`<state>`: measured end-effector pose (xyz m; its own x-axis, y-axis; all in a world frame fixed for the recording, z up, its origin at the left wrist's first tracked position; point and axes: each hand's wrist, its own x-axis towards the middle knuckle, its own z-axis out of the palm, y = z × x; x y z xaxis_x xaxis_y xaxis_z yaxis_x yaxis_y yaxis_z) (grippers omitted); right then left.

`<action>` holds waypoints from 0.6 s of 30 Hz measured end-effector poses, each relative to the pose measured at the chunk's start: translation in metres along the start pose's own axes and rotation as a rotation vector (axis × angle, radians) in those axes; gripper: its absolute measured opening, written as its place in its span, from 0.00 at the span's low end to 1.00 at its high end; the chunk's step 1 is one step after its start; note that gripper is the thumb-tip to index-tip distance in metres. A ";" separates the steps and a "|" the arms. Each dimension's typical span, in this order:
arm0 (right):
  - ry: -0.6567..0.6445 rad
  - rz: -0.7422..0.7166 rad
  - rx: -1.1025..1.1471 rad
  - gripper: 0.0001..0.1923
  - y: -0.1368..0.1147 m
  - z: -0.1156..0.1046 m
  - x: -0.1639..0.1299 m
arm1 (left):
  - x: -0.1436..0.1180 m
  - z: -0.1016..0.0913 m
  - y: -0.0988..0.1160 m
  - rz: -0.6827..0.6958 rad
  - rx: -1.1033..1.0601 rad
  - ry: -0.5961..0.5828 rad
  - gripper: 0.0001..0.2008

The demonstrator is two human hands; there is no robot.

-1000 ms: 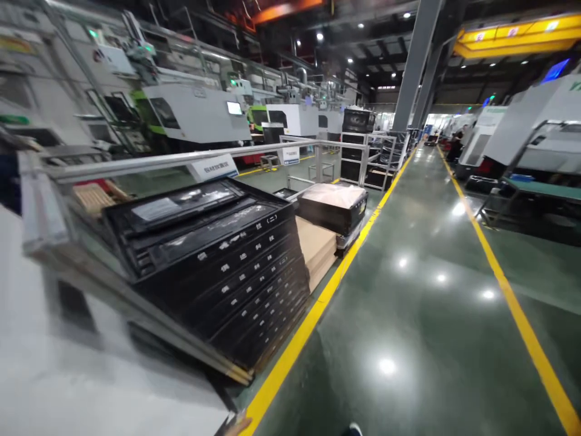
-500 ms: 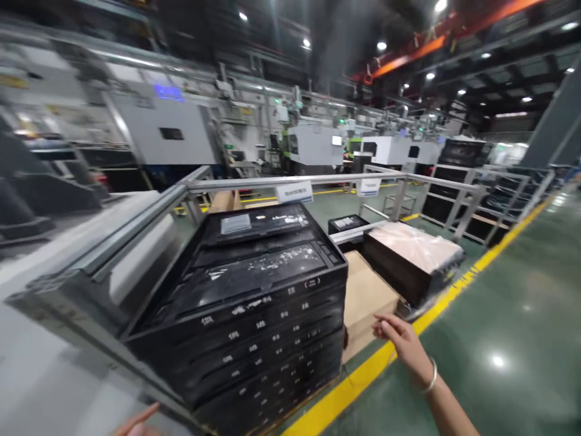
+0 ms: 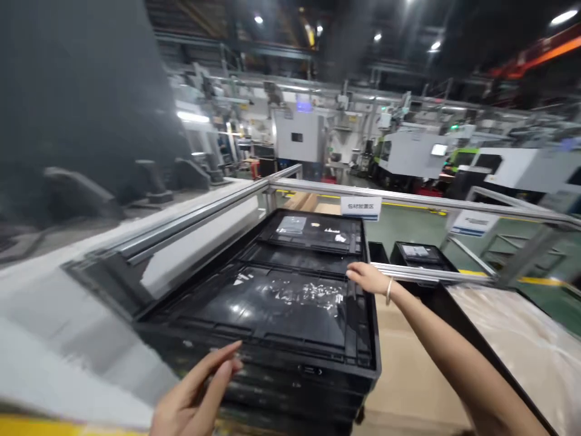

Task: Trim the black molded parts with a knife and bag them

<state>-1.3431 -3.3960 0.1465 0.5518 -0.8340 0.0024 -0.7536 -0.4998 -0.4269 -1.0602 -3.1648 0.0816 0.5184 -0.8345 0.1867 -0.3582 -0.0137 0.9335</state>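
open air lies above the black crates [image 3: 276, 306]; a left rail [image 3: 195, 216] and a far rail [image 3: 408, 197] fence two sides.

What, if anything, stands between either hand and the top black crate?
Nothing visible blocks the top crate: left hand by its near edge, right hand at its right rim; the metal rail runs along its left.

Green floor [image 3: 402, 233], bright ceiling lamps [image 3: 436, 46]

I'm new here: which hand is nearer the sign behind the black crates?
Right: the right hand is short of the sign; the left hand is farther back and leftward.
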 end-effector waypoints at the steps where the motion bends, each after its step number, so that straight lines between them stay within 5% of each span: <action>1: -0.057 -0.007 -0.034 0.15 0.010 0.002 0.023 | -0.006 0.006 0.003 -0.014 0.025 0.024 0.24; 4: -0.247 -0.049 -0.115 0.12 0.029 0.014 0.071 | -0.022 0.022 0.013 -0.069 0.091 0.069 0.23; 9: -0.425 -0.178 -0.129 0.13 0.034 0.017 0.099 | -0.031 0.052 0.040 -0.096 0.164 0.102 0.21; 15: -0.417 -0.361 0.087 0.17 -0.015 -0.080 0.083 | -0.006 0.075 0.095 0.110 0.224 0.237 0.23; 18: -0.680 -0.684 0.263 0.14 -0.071 -0.129 0.040 | 0.010 0.070 0.126 0.302 0.265 0.459 0.27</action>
<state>-1.3134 -3.4239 0.2933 0.9864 -0.0342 -0.1606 -0.1400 -0.6861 -0.7139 -1.1542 -3.2132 0.1799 0.6242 -0.5008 0.5996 -0.6923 0.0009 0.7216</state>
